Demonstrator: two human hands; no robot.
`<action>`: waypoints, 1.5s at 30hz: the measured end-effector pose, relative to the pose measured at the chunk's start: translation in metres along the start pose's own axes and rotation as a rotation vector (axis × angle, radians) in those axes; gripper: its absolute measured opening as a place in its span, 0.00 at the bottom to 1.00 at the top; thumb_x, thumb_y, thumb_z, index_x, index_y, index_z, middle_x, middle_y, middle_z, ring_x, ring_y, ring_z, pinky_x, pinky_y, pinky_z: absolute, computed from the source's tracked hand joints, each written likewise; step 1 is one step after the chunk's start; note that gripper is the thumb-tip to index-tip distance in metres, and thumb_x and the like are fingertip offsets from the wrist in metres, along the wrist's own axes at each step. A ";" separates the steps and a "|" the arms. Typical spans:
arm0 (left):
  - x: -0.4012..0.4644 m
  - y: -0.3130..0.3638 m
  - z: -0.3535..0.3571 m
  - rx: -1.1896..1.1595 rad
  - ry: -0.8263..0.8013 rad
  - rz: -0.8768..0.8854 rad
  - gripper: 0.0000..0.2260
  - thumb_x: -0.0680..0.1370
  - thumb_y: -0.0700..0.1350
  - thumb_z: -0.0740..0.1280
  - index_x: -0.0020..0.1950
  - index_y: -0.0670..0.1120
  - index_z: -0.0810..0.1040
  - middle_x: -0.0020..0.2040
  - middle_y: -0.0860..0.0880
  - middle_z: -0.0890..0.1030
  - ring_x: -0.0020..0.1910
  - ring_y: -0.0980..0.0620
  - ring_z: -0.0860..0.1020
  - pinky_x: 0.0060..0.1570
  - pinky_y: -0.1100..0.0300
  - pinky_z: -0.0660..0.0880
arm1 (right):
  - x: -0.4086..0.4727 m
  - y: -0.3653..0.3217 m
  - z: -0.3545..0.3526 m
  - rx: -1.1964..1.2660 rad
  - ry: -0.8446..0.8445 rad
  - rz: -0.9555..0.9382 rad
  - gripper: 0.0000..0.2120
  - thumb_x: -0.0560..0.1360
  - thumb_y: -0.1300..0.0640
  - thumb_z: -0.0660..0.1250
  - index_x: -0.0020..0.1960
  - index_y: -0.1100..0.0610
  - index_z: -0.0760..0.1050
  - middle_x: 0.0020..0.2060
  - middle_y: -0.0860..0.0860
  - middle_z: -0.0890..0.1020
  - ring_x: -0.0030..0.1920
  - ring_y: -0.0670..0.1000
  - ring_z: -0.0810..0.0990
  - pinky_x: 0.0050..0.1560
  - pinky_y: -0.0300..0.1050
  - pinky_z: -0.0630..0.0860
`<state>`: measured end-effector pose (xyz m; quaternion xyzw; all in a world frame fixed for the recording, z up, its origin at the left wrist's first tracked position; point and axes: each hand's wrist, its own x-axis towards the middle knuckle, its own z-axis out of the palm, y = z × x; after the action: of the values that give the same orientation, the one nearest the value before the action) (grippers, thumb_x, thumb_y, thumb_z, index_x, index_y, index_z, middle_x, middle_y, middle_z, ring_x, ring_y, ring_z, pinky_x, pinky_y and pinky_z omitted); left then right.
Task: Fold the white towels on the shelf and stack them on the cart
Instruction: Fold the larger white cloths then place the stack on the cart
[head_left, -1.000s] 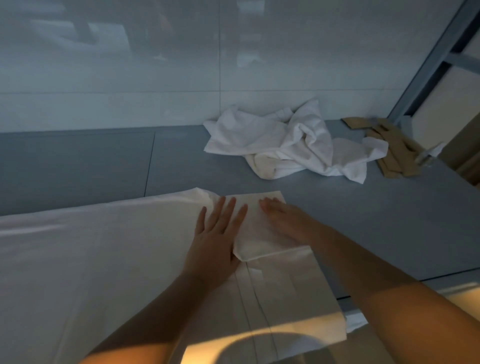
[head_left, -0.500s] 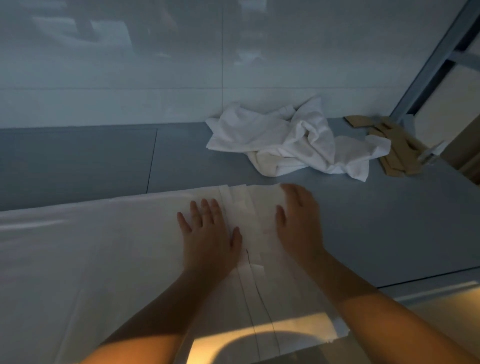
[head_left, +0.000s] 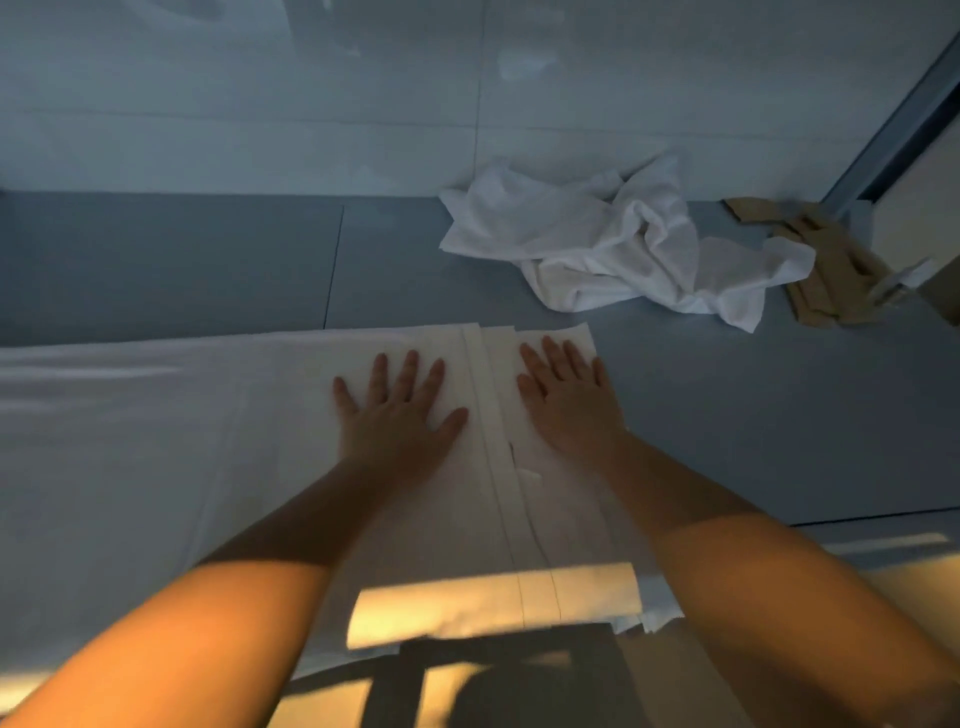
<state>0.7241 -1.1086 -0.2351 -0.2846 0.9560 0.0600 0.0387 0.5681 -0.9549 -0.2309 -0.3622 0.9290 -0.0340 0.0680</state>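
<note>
Lying flat along the shelf's (head_left: 156, 260) near edge, a white towel (head_left: 208, 441) is being pressed by the left hand (head_left: 397, 415) and right hand (head_left: 569, 402), fingers spread. Folding is judged barely begun; a crumpled towel (head_left: 597, 244) is waiting toward the far right corner, against the tiled wall (head_left: 260, 104). No cart is being shown.

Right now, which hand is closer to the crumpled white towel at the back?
The right hand. It presses the flat towel just below and left of the crumpled towel; the left hand lies flat farther left.
</note>
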 end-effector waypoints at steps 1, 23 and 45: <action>-0.009 -0.013 -0.003 0.014 -0.031 -0.030 0.33 0.73 0.71 0.37 0.76 0.62 0.38 0.78 0.55 0.39 0.77 0.48 0.38 0.68 0.32 0.39 | 0.000 0.000 -0.002 -0.002 -0.024 0.016 0.25 0.82 0.42 0.40 0.77 0.43 0.44 0.78 0.46 0.46 0.77 0.50 0.44 0.75 0.57 0.42; -0.132 -0.126 0.005 0.032 0.060 -0.219 0.29 0.72 0.72 0.35 0.70 0.68 0.30 0.78 0.53 0.40 0.77 0.44 0.40 0.68 0.31 0.42 | -0.085 -0.106 0.011 -0.016 0.073 -0.068 0.27 0.79 0.37 0.45 0.77 0.42 0.50 0.78 0.48 0.50 0.77 0.53 0.46 0.74 0.61 0.42; -0.054 -0.188 -0.014 0.007 0.036 -0.169 0.33 0.70 0.74 0.34 0.74 0.67 0.39 0.79 0.54 0.42 0.77 0.43 0.41 0.66 0.27 0.40 | -0.039 -0.160 0.013 -0.036 -0.053 -0.023 0.25 0.79 0.38 0.38 0.76 0.37 0.40 0.77 0.42 0.42 0.77 0.52 0.40 0.68 0.72 0.36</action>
<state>0.8718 -1.2377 -0.2330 -0.3653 0.9293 0.0478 0.0273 0.7053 -1.0467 -0.2222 -0.3750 0.9230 -0.0086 0.0857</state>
